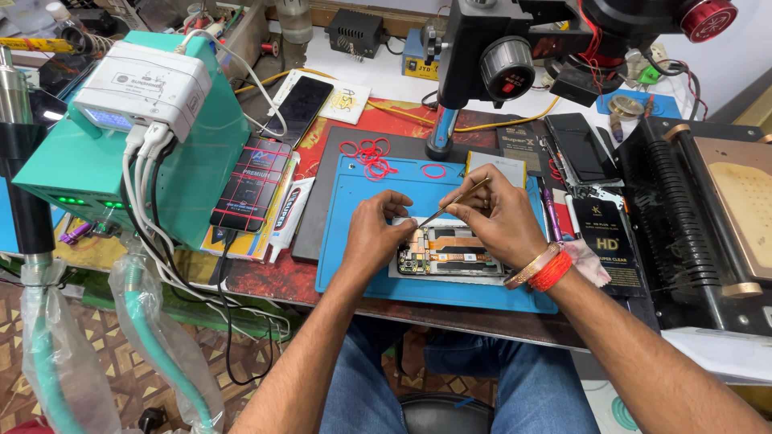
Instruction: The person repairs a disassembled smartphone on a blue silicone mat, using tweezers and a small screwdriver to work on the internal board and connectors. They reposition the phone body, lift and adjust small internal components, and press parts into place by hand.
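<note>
The opened phone (450,251) lies flat on the blue mat (354,265) at the tabletop's (265,281) near edge, below the microscope (498,56). The left hand (376,233) presses its fingertips on the phone's upper left edge, closed on nothing. The right hand (498,217) pinches tweezers (454,202), tips over the phone's top edge. Judged light, rigid and fragile, with exposed boards and flex cables: hold by the outer frame only. Red bands (370,157) lie well apart.

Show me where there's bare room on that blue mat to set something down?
The blue mat is bare along its left side, left of the left hand, and along its front strip below the opened phone. It's crowded up top by the red rubber bands.
</note>
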